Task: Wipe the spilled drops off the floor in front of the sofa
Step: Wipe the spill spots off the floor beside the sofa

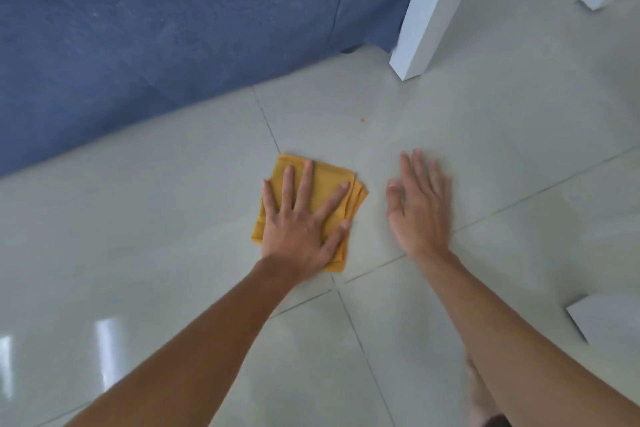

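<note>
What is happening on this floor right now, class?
A person is crouched over a tiled floor beside a blue sofa. The left hand lies flat, fingers spread, on a folded yellow cloth. The right hand is open beside it. A small orange spot lies on the tile beyond the cloth.

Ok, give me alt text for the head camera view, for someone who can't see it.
A person's left hand presses flat on a folded yellow cloth on a pale tiled floor, while the right hand is spread open beside it, apart from the cloth. A small orange spot lies beyond the cloth, near a blue sofa and a white furniture leg.
</note>
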Demonstrator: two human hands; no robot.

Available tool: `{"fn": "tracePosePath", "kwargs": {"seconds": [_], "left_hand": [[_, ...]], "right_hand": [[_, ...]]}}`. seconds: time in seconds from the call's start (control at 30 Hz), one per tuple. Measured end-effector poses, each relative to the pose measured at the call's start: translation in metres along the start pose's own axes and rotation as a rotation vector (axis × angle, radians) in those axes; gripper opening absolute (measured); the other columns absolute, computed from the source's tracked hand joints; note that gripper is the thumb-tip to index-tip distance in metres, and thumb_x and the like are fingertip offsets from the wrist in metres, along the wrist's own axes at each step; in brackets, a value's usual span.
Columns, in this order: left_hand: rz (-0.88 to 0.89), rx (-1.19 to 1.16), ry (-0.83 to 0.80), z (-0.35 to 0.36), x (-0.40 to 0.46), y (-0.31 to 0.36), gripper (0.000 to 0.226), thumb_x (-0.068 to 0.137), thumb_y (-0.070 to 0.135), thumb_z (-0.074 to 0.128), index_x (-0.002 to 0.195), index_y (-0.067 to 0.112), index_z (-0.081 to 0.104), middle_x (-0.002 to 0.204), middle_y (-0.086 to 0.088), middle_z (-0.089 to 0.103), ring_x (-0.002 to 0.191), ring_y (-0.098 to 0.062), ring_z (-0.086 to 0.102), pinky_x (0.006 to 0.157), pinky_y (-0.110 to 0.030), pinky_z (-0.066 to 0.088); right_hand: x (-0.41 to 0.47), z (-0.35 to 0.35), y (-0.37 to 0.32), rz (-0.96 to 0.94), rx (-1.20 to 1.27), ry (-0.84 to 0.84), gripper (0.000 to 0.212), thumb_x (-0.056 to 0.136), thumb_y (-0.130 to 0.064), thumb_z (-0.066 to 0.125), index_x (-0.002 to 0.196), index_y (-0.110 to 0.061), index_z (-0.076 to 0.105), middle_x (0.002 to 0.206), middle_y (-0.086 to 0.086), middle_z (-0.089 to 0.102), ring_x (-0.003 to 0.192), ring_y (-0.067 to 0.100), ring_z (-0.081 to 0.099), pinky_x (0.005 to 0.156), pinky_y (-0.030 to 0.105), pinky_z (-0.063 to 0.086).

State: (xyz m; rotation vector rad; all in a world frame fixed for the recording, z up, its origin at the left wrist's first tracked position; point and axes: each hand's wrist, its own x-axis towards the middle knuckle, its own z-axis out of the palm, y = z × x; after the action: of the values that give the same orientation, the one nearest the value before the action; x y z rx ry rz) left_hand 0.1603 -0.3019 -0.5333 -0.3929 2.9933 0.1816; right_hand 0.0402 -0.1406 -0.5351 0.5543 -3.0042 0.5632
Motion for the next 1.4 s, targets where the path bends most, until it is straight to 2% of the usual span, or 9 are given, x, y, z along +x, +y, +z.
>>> {"fn": "tracePosePath", "kwargs": {"seconds": [0.07,0.13,0.33,0.6,0.7,0.83,1.0,1.17,1.4], "left_hand": [[-0.03,0.027,-0.002,0.0,-0.021,-0.021,0.063,0.092,0.07,0.017,0.152,0.053,0.004,0.167,-0.011,0.0,0.151,-0.043,0.005,0.114,-0.07,0.007],[-0.114,0.032,0.004,-0.002,-0.016,-0.041,0.063,0.091,0.071,0.015,0.151,0.054,0.003,0.167,-0.01,0.0,0.151,-0.043,0.004,0.114,-0.071,0.007],[-0.388,-0.034,0.038,-0.015,0.094,-0.071,0.065,0.089,0.072,0.012,0.151,0.054,0.002,0.167,-0.01,-0.006,0.151,-0.043,-0.004,0.114,-0.071,-0.002],[-0.371,-0.023,0.037,-0.025,0.216,-0.017,0.07,0.088,0.071,0.002,0.153,0.047,-0.001,0.166,-0.015,-0.001,0.15,-0.046,-0.005,0.113,-0.071,-0.007],[-0.287,-0.049,0.031,-0.021,0.222,0.022,0.068,0.088,0.071,0.006,0.152,0.049,0.001,0.166,-0.013,-0.009,0.15,-0.045,-0.009,0.111,-0.072,-0.008],[-0.107,-0.046,0.021,-0.013,0.192,0.063,0.066,0.089,0.07,0.01,0.152,0.05,0.002,0.166,-0.012,-0.009,0.15,-0.045,-0.009,0.111,-0.072,-0.01],[0.018,-0.048,0.031,0.0,0.113,0.074,0.065,0.089,0.07,0.015,0.151,0.053,0.004,0.166,-0.012,-0.01,0.15,-0.045,-0.008,0.11,-0.072,-0.008],[-0.048,-0.074,0.067,0.005,0.035,0.026,0.065,0.089,0.069,0.021,0.151,0.053,0.011,0.166,-0.014,-0.002,0.15,-0.047,0.0,0.111,-0.073,-0.003],[-0.295,-0.071,0.076,0.005,-0.098,-0.077,0.063,0.091,0.067,0.021,0.151,0.052,0.01,0.167,-0.012,0.0,0.151,-0.044,0.004,0.114,-0.07,0.003]], "right_hand": [[0.008,0.0,0.005,0.014,-0.106,-0.111,0.064,0.096,-0.043,0.019,0.154,-0.017,0.028,0.163,0.004,0.024,0.152,0.028,0.015,0.123,0.054,0.006],[0.011,0.004,0.008,0.014,-0.175,-0.143,0.064,0.097,-0.043,0.018,0.156,-0.018,0.022,0.165,0.002,0.019,0.153,0.027,0.011,0.123,0.054,0.005],[0.007,0.015,0.012,0.002,-0.209,-0.037,0.061,0.099,-0.041,0.022,0.155,-0.017,0.028,0.163,0.002,0.023,0.152,0.027,0.016,0.123,0.054,0.011],[0.011,0.018,0.014,0.01,-0.149,0.042,0.059,0.099,-0.043,0.023,0.152,-0.021,0.036,0.16,-0.001,0.032,0.151,0.022,0.022,0.123,0.05,0.014],[0.013,0.015,0.016,0.028,0.011,0.124,0.06,0.099,-0.044,0.027,0.147,-0.014,0.045,0.155,0.005,0.041,0.148,0.021,0.03,0.123,0.047,0.017],[0.014,0.008,0.016,0.127,0.39,0.213,0.063,0.096,-0.042,0.032,0.144,-0.003,0.047,0.152,0.014,0.045,0.144,0.019,0.038,0.123,0.04,0.018],[-0.001,0.005,0.005,0.061,0.371,0.163,0.063,0.096,-0.043,0.032,0.143,-0.004,0.049,0.153,0.013,0.043,0.145,0.021,0.036,0.122,0.047,0.014],[-0.044,0.02,-0.036,-0.057,0.206,0.114,0.06,0.097,-0.042,0.036,0.142,-0.004,0.05,0.153,0.014,0.044,0.146,0.029,0.034,0.12,0.057,0.019],[-0.109,0.049,-0.144,-0.332,0.197,0.007,0.06,0.097,-0.044,0.039,0.143,-0.006,0.05,0.154,0.011,0.042,0.147,0.029,0.032,0.121,0.054,0.018]]}}
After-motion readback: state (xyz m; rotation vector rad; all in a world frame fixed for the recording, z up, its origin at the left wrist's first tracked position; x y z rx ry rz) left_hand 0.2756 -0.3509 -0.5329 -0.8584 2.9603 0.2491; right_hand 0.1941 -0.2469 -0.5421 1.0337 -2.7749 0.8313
